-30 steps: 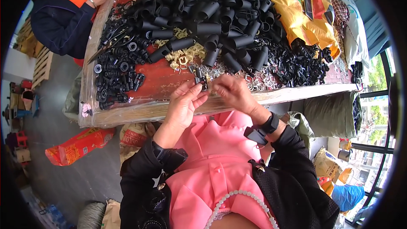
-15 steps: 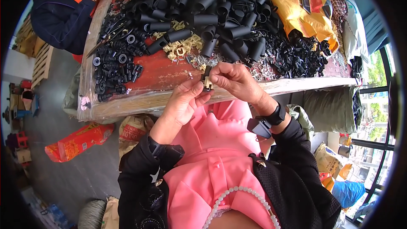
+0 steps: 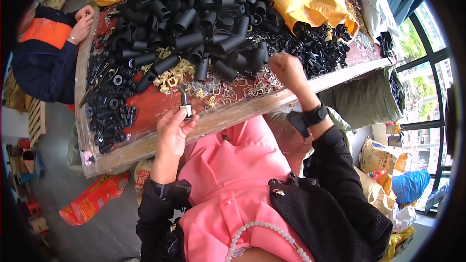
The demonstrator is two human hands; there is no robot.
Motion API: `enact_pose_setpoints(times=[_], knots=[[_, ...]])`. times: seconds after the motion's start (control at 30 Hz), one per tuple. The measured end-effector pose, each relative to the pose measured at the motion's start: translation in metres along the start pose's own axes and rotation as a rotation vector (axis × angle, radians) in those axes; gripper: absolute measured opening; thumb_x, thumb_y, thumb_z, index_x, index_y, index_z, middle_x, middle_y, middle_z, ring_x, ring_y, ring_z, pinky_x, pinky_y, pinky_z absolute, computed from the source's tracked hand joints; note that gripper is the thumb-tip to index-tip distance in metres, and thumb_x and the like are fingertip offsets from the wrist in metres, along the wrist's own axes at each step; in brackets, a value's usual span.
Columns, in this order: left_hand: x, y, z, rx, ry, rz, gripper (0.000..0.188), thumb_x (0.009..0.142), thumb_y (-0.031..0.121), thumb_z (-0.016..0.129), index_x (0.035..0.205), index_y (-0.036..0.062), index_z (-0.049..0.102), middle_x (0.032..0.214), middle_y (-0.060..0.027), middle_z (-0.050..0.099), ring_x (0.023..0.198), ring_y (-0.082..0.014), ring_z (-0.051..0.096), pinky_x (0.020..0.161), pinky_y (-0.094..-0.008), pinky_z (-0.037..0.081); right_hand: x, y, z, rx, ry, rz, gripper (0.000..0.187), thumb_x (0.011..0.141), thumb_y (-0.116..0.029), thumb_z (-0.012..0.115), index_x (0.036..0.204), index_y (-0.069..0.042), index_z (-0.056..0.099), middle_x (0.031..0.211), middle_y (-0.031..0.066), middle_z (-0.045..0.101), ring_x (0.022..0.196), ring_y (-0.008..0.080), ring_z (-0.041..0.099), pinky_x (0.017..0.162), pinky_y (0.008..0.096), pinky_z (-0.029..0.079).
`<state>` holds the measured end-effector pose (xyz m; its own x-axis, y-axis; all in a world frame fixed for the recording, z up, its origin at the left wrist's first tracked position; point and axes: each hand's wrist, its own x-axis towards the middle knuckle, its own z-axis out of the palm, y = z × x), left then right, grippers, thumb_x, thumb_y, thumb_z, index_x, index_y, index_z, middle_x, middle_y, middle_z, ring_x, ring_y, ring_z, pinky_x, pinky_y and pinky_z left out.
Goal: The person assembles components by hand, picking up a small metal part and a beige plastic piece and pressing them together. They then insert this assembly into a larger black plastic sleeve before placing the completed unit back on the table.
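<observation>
Head view: yellow sack, black parts at mouth, beyond curled right hand, grip indeterminable; left hand pinches black-and-brass fitting at fingertips.

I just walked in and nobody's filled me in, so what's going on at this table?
A person has a small black part with a pale yellow piece on it in the left hand, near the front edge of the table. The right hand is curled, just right of the black tubes; I can't tell whether it holds anything. Loose yellow pieces lie beside the tubes. A co-worker is at the table's left side.
</observation>
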<state>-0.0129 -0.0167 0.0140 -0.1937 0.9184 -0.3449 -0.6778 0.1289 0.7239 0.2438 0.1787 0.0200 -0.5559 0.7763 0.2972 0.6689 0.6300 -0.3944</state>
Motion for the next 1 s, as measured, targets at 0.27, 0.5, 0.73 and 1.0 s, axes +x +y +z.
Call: enact_pose_setpoints(times=[0.27,0.5,0.73,1.0], knots=[[0.011,-0.008,0.009,-0.052,0.032,-0.028,0.015,0.078,0.008,0.055,0.090,-0.0007,0.056,0.080,-0.0094,0.059,0.072,-0.0184,0.060,0.061,-0.0217,0.049,0.010,0.053,0.022,-0.592,0.090,-0.071,0.017,0.068,-0.014,0.059,0.083,-0.008,0.059,0.067,0.0095,0.053,0.059,0.0237,0.054,0.054,0.0310,0.043],[0.008,-0.010,0.016,-0.017,0.006,-0.051,0.015,0.078,0.009,0.055,0.091,0.0012,0.055,0.085,-0.0088,0.059,0.076,-0.0170,0.059,0.066,-0.0221,0.049,0.001,-0.006,0.015,0.932,-0.004,0.304,0.017,0.076,-0.008,0.059,0.092,-0.003,0.058,0.073,-0.0012,0.057,0.068,0.0060,0.050,0.064,0.0195,0.041],[0.001,-0.010,0.030,-0.068,-0.065,-0.021,0.016,0.079,0.011,0.055,0.093,0.0028,0.056,0.088,-0.0069,0.059,0.079,-0.0151,0.058,0.068,-0.0240,0.049,-0.027,-0.131,0.028,1.154,-0.284,0.060,0.017,0.076,-0.009,0.059,0.090,-0.001,0.055,0.078,0.0012,0.057,0.070,0.0071,0.052,0.064,0.0199,0.043],[-0.009,-0.013,0.026,-0.134,-0.104,-0.054,0.016,0.079,0.013,0.055,0.093,0.0040,0.056,0.084,-0.0024,0.057,0.074,-0.0094,0.056,0.070,-0.0236,0.049,-0.025,-0.138,0.029,0.401,0.159,-0.473,0.029,0.063,-0.018,0.070,0.084,-0.003,0.056,0.067,0.0047,0.050,0.061,0.0191,0.048,0.054,0.0287,0.040]])
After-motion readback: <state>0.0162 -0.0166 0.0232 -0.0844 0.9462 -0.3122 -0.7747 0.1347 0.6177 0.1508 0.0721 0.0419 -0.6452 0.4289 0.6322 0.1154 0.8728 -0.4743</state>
